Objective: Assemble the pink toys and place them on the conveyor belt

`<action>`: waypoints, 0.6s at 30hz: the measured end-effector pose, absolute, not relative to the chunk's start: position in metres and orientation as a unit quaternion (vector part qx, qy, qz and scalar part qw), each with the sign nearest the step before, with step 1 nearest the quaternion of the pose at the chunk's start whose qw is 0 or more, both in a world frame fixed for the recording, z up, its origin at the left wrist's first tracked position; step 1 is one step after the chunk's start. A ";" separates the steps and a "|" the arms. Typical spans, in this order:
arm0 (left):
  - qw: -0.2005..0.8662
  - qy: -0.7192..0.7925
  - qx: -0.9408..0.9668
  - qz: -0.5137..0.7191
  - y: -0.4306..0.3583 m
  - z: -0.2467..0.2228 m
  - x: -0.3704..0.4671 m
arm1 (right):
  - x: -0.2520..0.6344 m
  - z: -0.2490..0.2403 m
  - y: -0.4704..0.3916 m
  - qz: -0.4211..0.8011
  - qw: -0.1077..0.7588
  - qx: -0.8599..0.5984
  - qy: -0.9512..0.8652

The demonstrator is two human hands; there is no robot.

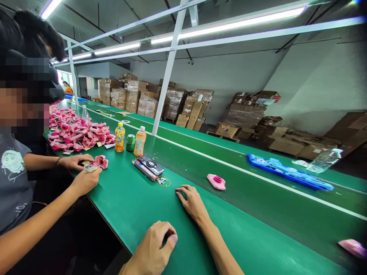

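Observation:
My left hand (156,244) is over the near edge of the green bench, fingers loosely curled with a gap to the thumb, and nothing shows in it. Farther forward, my right hand (192,204) rests on the bench top, fingers stretched out and holding nothing. Just beyond its fingertips are a yellow ring (163,181) with small pieces in it and a black-and-silver camera-shaped item (150,164) on a flat box (145,170). A pink part with a magenta round centre (216,181) lies on the belt to the right of my right hand.
At left, a co-worker's hands (87,177) hold an opened pink part (101,161). Beyond are a heap of pink parts (77,131), a yellow-capped bottle (119,138), a green can (130,143) and an orange drink bottle (140,141). A blue tray (286,173) lies across the belt.

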State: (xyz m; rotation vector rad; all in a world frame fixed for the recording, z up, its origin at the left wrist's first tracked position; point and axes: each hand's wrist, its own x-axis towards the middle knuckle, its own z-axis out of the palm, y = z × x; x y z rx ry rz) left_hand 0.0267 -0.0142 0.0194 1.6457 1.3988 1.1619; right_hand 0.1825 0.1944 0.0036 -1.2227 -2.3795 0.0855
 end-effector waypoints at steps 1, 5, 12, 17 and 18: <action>0.338 0.538 0.630 0.446 -0.014 0.019 0.027 | 0.181 0.003 0.196 0.032 0.236 -0.455 -0.858; 0.318 0.549 0.639 0.435 -0.015 0.017 0.031 | 0.172 -0.001 0.200 0.028 0.258 -0.498 -0.827; 0.254 0.574 0.661 0.410 -0.009 -0.001 0.041 | 0.147 0.005 0.199 0.043 0.335 -0.479 -0.810; 0.210 0.561 0.694 0.399 0.010 -0.034 0.042 | 0.117 0.001 0.207 0.074 0.374 -0.431 -0.818; 0.202 0.556 0.699 0.400 0.015 -0.042 0.041 | 0.117 -0.001 0.207 0.078 0.380 -0.423 -0.819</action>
